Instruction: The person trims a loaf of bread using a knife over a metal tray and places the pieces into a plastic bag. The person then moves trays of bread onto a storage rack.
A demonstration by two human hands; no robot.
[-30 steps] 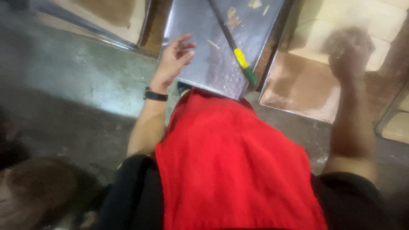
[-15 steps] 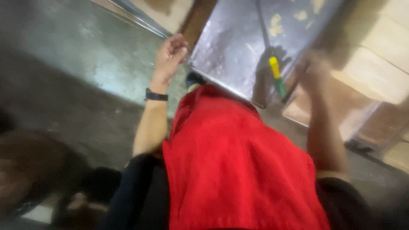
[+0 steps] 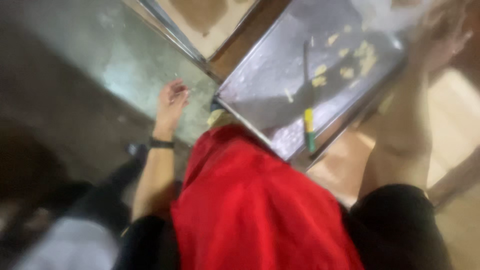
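Left hand (image 3: pixel 171 102) (open, empty) now off the metal tray (image 3: pixel 280 85); right hand (image 3: pixel 440 37) too blurred to tell.

The tray (image 3: pixel 280 85) was dull, smeared sheet metal with pale crumbs stuck near its far corner. The red apron (image 3: pixel 250 210) looked soft, matt cloth. The floor (image 3: pixel 90 75) was rough grey concrete.

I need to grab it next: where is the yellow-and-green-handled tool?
In the head view, the tool lies on the metal tray, near its lower edge, just above the red cloth.
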